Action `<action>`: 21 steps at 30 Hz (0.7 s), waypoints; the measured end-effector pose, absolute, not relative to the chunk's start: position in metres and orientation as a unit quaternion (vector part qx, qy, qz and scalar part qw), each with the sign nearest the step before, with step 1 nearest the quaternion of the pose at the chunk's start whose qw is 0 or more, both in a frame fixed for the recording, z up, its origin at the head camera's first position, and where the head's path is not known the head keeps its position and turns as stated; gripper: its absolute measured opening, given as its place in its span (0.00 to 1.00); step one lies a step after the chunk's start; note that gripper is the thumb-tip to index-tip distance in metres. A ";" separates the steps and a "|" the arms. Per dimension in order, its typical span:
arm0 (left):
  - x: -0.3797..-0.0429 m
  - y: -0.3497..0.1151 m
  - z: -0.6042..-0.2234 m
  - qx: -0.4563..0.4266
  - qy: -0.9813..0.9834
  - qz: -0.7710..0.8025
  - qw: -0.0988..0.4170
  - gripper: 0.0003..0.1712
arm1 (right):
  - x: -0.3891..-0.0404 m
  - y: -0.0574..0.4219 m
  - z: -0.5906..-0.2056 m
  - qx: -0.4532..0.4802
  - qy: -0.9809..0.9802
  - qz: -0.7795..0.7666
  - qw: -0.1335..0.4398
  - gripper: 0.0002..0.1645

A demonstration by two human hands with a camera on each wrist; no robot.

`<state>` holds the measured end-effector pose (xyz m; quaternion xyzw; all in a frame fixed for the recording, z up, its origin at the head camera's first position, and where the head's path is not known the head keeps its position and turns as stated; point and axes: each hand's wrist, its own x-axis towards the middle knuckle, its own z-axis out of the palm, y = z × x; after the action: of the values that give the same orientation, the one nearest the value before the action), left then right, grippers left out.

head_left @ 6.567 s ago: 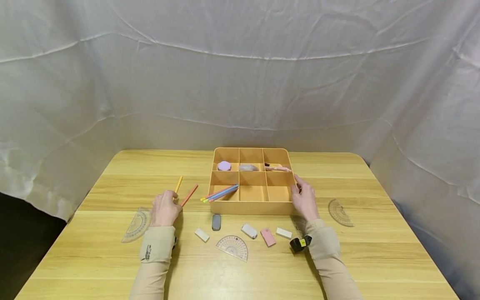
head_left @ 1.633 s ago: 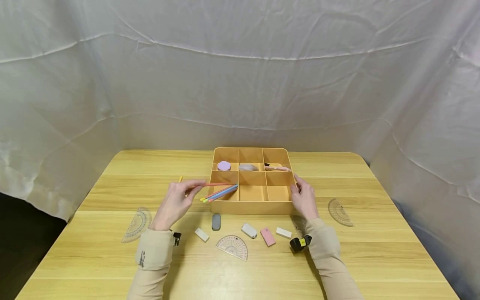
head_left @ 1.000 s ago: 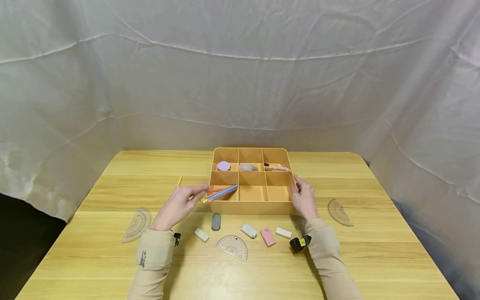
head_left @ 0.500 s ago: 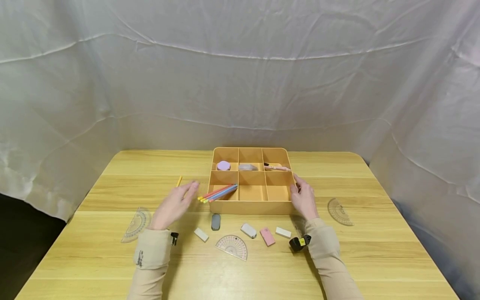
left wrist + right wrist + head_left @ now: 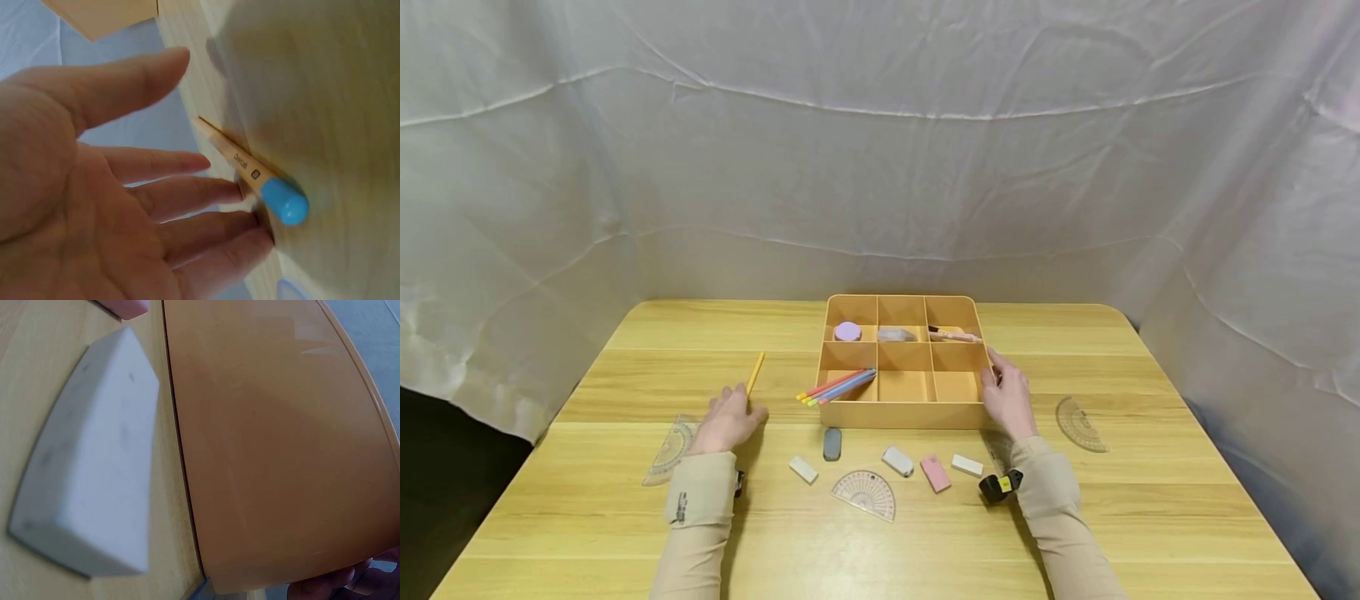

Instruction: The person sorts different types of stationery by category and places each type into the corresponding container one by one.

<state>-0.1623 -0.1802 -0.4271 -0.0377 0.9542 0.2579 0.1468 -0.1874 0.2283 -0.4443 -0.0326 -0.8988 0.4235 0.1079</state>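
My left hand (image 5: 724,423) is at the left of the table, fingers spread and holding nothing. Just beyond its fingertips lies a yellow pencil (image 5: 756,372); the left wrist view shows the blue cap on the end of this pencil (image 5: 250,169) close by the fingers. My right hand (image 5: 1009,404) grips the right side wall of an orange divided organizer box (image 5: 902,415), thumb at the rim. The right wrist view catches only some fingers (image 5: 328,584) at the corner of the box. Several coloured pencils (image 5: 838,386) lean in the front left compartment, their ends sticking out over the front.
In the back compartments are a purple round item (image 5: 847,332), a greyish item (image 5: 896,335) and pens (image 5: 955,337). Before the box lie a grey eraser (image 5: 832,444), a pink eraser (image 5: 936,473), several white ones and a protractor (image 5: 865,494). Another protractor (image 5: 1080,425) is at right.
My left hand has laid an orange-red pencil with the others in the front left compartment, let go, and moved back left to the yellow pencil. The right hand has stayed on the box.
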 end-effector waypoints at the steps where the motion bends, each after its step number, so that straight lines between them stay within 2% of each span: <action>1: -0.162 -0.181 -0.427 -0.035 0.957 0.253 0.135 0.32 | -0.188 0.228 -0.444 -0.033 -0.899 0.423 0.108 0.28; 4: -0.160 -0.183 -0.428 -0.030 0.963 0.250 0.100 0.17 | -0.188 0.228 -0.444 -0.033 -0.900 0.421 0.109 0.28; 6: -0.159 -0.184 -0.429 -0.027 0.964 0.250 0.085 0.12 | -0.187 0.228 -0.444 -0.032 -0.899 0.422 0.109 0.28; 11: -0.159 -0.186 -0.431 -0.034 0.966 0.250 0.050 0.10 | -0.187 0.228 -0.444 -0.031 -0.898 0.425 0.108 0.28; 15: -0.158 -0.187 -0.433 -0.045 0.966 0.255 0.016 0.13 | -0.187 0.228 -0.444 -0.032 -0.898 0.425 0.109 0.28; 21: -0.158 -0.188 -0.434 -0.054 0.965 0.256 0.006 0.13 | -0.187 0.228 -0.444 -0.030 -0.899 0.421 0.113 0.28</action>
<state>-0.1580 -0.1878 -0.4339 -0.0542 0.9652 0.2558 0.0064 -0.1871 0.2280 -0.4436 -0.0304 -0.8995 0.4210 0.1133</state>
